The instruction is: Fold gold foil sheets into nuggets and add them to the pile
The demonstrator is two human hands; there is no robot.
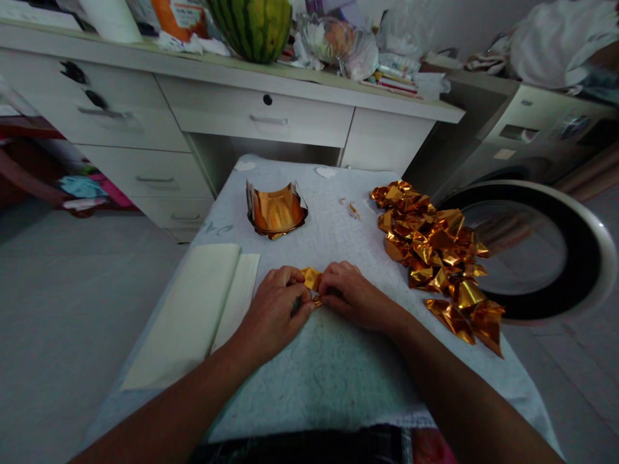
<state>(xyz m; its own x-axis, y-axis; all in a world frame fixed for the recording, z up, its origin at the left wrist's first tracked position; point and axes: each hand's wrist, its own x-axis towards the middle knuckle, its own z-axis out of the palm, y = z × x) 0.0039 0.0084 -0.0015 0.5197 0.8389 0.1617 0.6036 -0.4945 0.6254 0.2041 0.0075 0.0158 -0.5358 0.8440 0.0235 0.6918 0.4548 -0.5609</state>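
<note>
Between my two hands is a small piece of gold foil paper point(312, 278), partly hidden by my fingers. My left hand point(280, 299) pinches its left side, and my right hand point(351, 293) grips its right side. Both are held just above the cloth-covered table point(338, 367). Beyond them stands a curved stack of gold foil sheets point(278, 209). To the right lies a heap of folded gold foil pieces point(435, 241). Left of my left hand rest pale yellow paper sheets point(188, 296), one folded over.
A few small scraps point(353, 209) lie on the cloth near the heap. Past the table is a white desk point(261, 113) with drawers, bearing a watermelon point(254, 26) and bags. At right, a washing machine's round door point(599, 258) hangs open close to the table.
</note>
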